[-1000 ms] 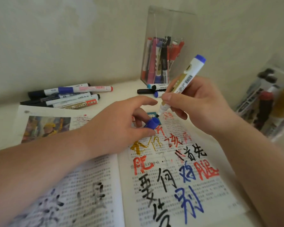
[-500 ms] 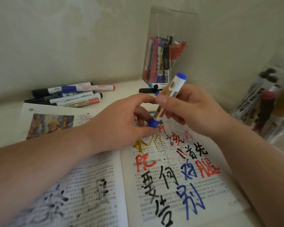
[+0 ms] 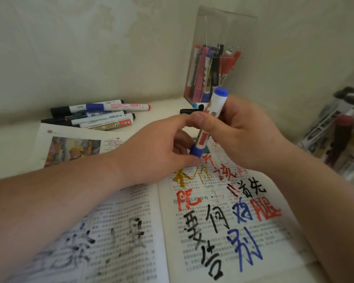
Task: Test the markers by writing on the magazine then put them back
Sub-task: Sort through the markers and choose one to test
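Head cam: right hand is wrapped round a white whiteboard marker with a blue end, held nearly upright, and the left hand pinches the blue plastic cap sitting on its lower tip. Both are just above the open printed magazine covered in coloured scribbles. Further back, a pile of loose markers lies on the pale table, and a clear plastic holder full of pens stands in the corner.

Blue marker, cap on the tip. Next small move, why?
Probably push the blue cap fully home with the left hand. It sits over the tip of the marker the right hand holds, and blue writing is on the magazine, so only putting back remains.
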A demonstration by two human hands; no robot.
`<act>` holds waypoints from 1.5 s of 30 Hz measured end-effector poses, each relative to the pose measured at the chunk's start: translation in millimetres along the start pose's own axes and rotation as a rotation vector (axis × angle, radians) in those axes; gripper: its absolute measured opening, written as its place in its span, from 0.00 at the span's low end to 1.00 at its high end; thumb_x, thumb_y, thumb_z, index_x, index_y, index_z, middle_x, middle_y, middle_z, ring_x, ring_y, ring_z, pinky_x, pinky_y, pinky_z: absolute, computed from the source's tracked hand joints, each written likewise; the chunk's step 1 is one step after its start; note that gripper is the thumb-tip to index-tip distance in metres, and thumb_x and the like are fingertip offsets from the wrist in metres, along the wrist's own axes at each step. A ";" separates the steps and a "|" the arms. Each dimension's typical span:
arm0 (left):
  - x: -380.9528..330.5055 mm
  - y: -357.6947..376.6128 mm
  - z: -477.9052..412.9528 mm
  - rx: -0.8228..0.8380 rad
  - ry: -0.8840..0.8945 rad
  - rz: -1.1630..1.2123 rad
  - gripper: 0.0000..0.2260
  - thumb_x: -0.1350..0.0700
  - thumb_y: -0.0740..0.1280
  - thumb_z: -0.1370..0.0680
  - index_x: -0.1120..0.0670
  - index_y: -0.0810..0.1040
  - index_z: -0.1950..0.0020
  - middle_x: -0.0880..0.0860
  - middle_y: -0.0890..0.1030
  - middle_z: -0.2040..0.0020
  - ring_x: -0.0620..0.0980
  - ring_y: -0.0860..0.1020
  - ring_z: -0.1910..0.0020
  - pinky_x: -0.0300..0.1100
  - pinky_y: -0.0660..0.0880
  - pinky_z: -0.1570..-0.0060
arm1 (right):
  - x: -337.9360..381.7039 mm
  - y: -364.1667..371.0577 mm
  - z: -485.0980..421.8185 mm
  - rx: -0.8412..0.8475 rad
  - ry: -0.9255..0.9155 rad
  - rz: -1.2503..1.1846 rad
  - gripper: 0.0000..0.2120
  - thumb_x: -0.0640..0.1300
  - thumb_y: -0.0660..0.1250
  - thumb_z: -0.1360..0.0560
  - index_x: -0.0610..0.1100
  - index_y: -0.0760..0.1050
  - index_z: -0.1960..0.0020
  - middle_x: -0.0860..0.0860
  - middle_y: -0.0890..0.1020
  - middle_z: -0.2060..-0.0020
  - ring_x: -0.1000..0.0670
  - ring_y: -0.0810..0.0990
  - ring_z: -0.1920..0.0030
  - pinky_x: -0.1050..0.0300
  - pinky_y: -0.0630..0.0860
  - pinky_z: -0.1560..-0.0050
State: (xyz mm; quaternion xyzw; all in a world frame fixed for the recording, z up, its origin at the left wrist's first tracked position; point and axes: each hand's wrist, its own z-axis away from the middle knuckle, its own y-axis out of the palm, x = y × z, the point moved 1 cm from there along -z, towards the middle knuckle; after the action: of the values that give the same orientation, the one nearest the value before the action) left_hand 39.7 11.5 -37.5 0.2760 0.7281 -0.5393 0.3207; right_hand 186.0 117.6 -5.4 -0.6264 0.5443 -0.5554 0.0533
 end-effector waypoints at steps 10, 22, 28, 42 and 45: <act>-0.8 -0.4 -1.1 -0.062 0.015 0.026 0.22 0.52 0.80 0.31 0.43 0.78 0.40 0.44 0.83 0.57 0.43 0.82 0.59 0.43 0.80 0.54 | 9.5 8.5 -5.0 0.035 0.039 0.008 0.12 0.54 0.65 0.19 0.45 0.78 0.50 0.45 0.83 0.60 0.46 0.81 0.59 0.49 0.79 0.58; -0.4 -0.3 -2.5 -0.076 0.133 -0.106 0.05 0.47 0.74 0.26 0.38 0.79 0.55 0.30 0.80 0.60 0.33 0.78 0.60 0.25 0.68 0.62 | -8.1 14.5 3.4 -0.253 -0.010 -0.225 0.23 0.45 0.74 0.24 0.53 0.67 0.34 0.47 0.83 0.62 0.50 0.83 0.63 0.56 0.80 0.60; -0.4 5.7 -13.4 -0.187 0.236 -0.277 0.15 0.36 0.58 0.23 0.43 0.80 0.55 0.41 0.79 0.62 0.41 0.77 0.62 0.41 0.72 0.62 | -10.2 12.9 1.2 -0.319 -0.125 -0.111 0.27 0.43 0.74 0.24 0.60 0.68 0.31 0.51 0.82 0.61 0.52 0.81 0.63 0.59 0.78 0.60; -20.9 10.1 2.0 -0.192 0.412 -0.410 0.16 0.43 0.51 0.18 0.45 0.77 0.47 0.42 0.80 0.56 0.47 0.77 0.57 0.45 0.72 0.56 | 55.1 -73.2 13.7 -0.640 -0.124 0.078 0.10 0.41 0.73 0.23 0.51 0.76 0.47 0.54 0.78 0.68 0.56 0.76 0.69 0.62 0.75 0.65; -22.3 7.3 4.7 -0.155 0.444 -0.392 0.12 0.42 0.48 0.18 0.42 0.68 0.54 0.40 0.72 0.65 0.42 0.72 0.65 0.43 0.68 0.62 | 66.6 -119.4 19.8 -0.866 -0.106 0.208 0.09 0.44 0.73 0.24 0.49 0.77 0.45 0.55 0.78 0.67 0.58 0.77 0.68 0.60 0.76 0.62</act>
State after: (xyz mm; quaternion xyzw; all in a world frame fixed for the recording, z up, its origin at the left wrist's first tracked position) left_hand 60.2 7.7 -25.9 0.2162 0.8588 -0.4601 0.0635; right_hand 261.3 105.6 109.8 -0.5604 0.7834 -0.2350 -0.1304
